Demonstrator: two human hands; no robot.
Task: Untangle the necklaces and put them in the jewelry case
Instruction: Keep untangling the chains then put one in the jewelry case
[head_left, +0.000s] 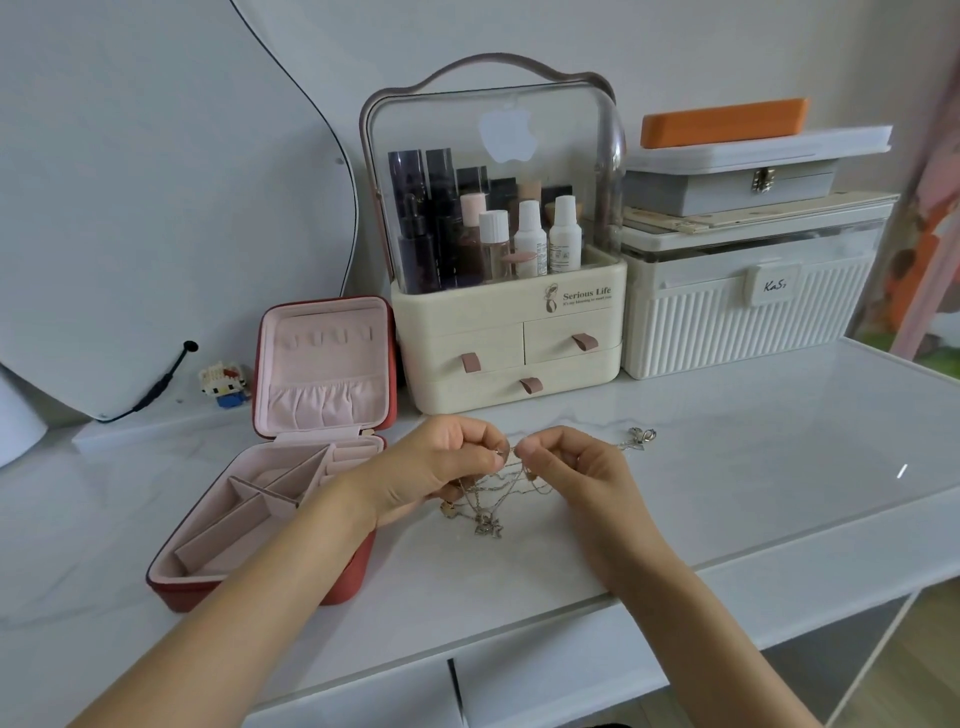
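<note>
A tangle of thin silver and gold necklaces (488, 512) hangs between my two hands above the white marble tabletop, with small pendants dangling at its bottom. My left hand (441, 467) pinches a chain near a small ring. My right hand (576, 470) pinches the chains just to the right, fingertips almost touching the left ones. One chain trails right to a silver pendant (641, 436) lying on the table. The red jewelry case (270, 519) lies open at the left, pink-lined, its divided compartments holding nothing that I can see; my left forearm crosses its right corner.
A cream cosmetics organizer (509, 332) with drawers stands just behind my hands. A white ribbed storage box (748, 312) stacked with flat boxes is at the back right. A mirror (156, 208) with a black cable and a small block figure (226, 384) sit at the back left. The table's front edge (675, 582) is close.
</note>
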